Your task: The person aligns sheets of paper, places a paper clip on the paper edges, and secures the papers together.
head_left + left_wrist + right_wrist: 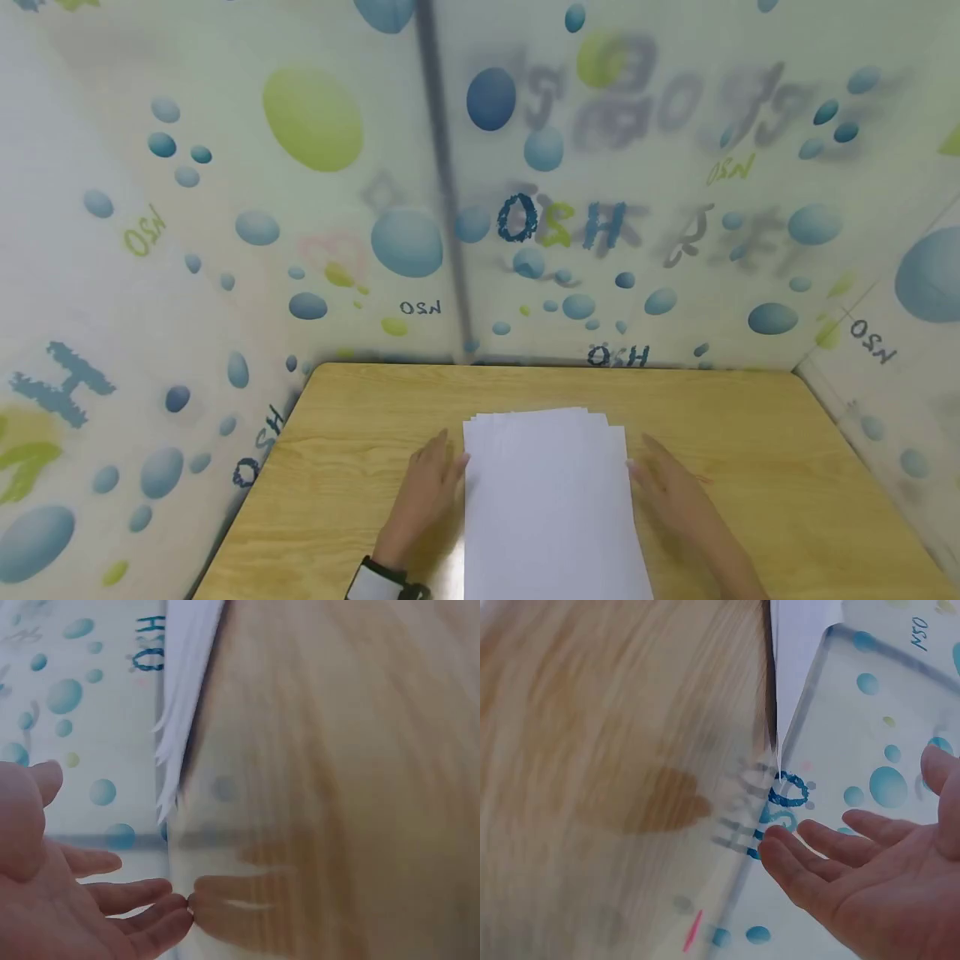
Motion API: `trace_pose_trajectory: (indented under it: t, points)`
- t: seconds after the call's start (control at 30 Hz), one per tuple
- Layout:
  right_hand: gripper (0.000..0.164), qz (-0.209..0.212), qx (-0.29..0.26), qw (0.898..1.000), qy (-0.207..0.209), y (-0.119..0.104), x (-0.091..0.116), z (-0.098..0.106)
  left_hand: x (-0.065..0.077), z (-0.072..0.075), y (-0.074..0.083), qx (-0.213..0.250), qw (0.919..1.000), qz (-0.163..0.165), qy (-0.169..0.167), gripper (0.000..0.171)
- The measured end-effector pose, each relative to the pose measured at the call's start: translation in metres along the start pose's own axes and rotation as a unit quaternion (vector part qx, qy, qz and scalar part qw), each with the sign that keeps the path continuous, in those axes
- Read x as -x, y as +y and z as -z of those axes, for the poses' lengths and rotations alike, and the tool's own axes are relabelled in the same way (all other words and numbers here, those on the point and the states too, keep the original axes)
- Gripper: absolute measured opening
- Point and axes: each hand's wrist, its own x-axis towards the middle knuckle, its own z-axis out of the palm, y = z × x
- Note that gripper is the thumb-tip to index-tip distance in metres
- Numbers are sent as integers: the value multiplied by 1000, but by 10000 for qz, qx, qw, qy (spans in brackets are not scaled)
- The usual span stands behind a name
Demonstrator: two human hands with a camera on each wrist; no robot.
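Note:
A stack of white paper sheets (547, 508) lies on the wooden table (360, 400), its far edges slightly uneven. On the stack's left side, the left hand (431, 479) has its thumb at the paper's edge and its other fingers extended. The right hand (671, 487) is at the opposite side, thumb near the right edge and fingers stretched forward. In the left wrist view the stack (187, 667) shows fanned sheet corners above the relaxed fingers (142, 892). The right wrist view shows the stack's edge (799, 660) beyond loosely spread fingers (832, 847).
A patterned curtain-like wall (675, 167) with bubbles and lettering closes off the back and both sides. The table's far edge (555, 367) meets it. A small pink mark (694, 930) shows on the tabletop. A watch (378, 579) is on the left wrist.

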Motion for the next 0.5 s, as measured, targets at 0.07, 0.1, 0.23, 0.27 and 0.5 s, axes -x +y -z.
trace_pose_trajectory:
  t: [0.07, 0.1, 0.23, 0.27, 0.5]
  points:
    - [73, -273, -274, 9992, -138, 0, 1, 0, -1, 1, 1, 491, 9988, 63, -13, 66]
    - [74, -399, -382, 9983, -177, 1, 2, 0, -1, 1, 1, 746, 9971, 113, -33, 67]
    - [77, -680, -768, 9943, -276, 1, 5, -3, -3, 2, 1, 1402, 9897, 304, -38, 72]
    - [77, -725, -864, 9932, -297, 1, 6, -4, -3, 2, 1, 1494, 9881, 372, -23, 73]
    - [85, -964, -1105, 9886, -341, 5, 3, -7, -4, 3, 4, 2023, 9760, 805, -36, 79]
